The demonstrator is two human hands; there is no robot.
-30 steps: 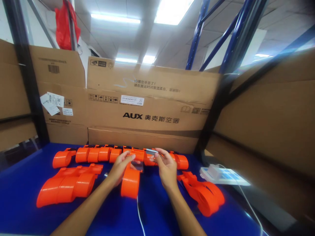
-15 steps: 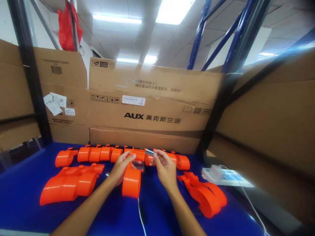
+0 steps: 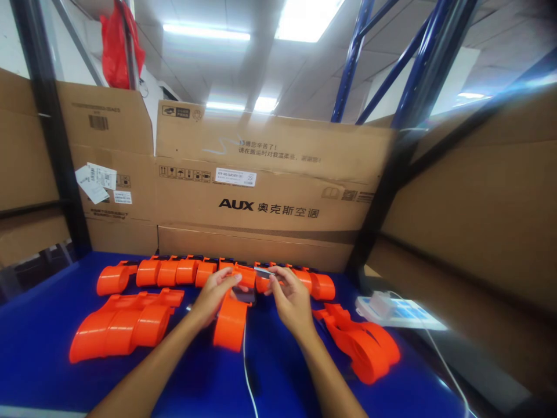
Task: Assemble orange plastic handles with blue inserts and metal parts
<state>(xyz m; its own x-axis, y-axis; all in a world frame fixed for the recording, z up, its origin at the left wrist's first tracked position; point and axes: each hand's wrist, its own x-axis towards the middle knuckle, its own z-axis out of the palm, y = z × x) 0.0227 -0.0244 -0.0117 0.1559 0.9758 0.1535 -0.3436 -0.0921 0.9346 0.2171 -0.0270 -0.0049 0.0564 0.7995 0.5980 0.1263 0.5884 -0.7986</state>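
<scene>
My left hand (image 3: 213, 297) grips the upper end of an orange plastic housing (image 3: 230, 322) that stands on the blue table (image 3: 278, 371). My right hand (image 3: 290, 297) pinches a small flat grey strip (image 3: 262, 271) at its fingertips, held right above the top of that housing. A dark, shiny insert shows in the housing between my two hands. A thin white cable (image 3: 246, 371) runs from under the housing toward me.
A row of orange housings (image 3: 174, 271) lines the back of the table. More orange parts lie stacked at the left (image 3: 122, 325) and at the right (image 3: 365, 345). A white power strip (image 3: 398, 312) sits at the right. Cardboard boxes (image 3: 261, 191) wall in the back and sides.
The grey strip in my right hand has dropped slightly toward the housing. Both hands stay at the same spot.
</scene>
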